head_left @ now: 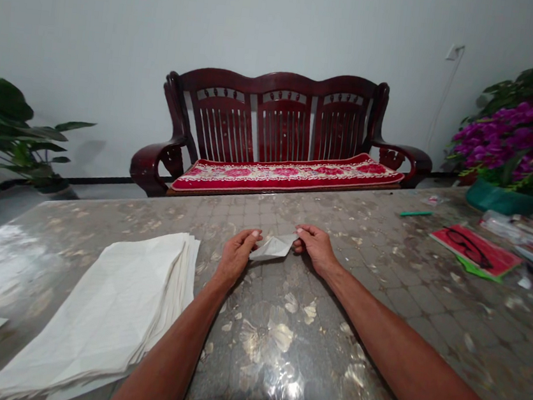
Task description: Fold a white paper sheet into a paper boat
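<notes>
In the head view, your left hand [236,252] pinches one end of the small folded paper [274,248] between thumb and fingers; your right hand [317,249] pinches its opposite corner; the paper bridges the gap between your fingertips, over the patterned table [363,237]; a stack of white sheets [108,297] lies left of your left forearm.
</notes>
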Demonstrator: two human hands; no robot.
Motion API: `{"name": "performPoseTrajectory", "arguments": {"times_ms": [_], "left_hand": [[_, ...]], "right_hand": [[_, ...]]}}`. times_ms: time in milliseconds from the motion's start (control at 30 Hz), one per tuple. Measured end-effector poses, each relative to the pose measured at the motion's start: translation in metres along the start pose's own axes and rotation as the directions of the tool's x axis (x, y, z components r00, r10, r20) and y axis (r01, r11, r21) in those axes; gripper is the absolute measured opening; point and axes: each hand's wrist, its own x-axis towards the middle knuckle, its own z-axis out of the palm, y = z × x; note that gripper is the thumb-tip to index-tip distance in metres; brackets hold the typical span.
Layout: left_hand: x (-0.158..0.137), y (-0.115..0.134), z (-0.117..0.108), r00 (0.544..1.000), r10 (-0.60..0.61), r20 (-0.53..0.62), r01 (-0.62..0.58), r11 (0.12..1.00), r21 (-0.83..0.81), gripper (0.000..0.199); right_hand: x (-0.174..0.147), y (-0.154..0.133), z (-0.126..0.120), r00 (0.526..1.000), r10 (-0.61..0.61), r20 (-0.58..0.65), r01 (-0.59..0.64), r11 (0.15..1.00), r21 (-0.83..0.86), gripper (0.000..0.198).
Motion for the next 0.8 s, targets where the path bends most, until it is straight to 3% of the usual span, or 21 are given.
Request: {"name": "performPoseTrajectory", "arguments": {"times_ms": [167, 333, 800], "left_hand": [[-0.008, 0.003, -0.013, 0.997, 0.077, 0.001, -0.076, 0.986, 0.151, 0.051], [-0.005, -0.006, -0.016, 0.995, 0.088, -0.036, -0.077, 0.968, 0.24, 0.043], [-0.007, -0.004, -0.014, 0.996, 0.087, -0.024, -0.078, 0.964, 0.254, 0.048]], "right_hand": [[0.0, 0.003, 0.0, 0.996, -0.035, -0.081, 0.036, 0.999, 0.013, 0.02], [-0.003, 0.007, -0.001, 0.995, -0.082, -0.049, 0.083, 0.996, 0.027, 0.032], [-0.008, 0.006, -0.001, 0.995, -0.103, -0.014, 0.102, 0.994, -0.032, 0.05]]}}
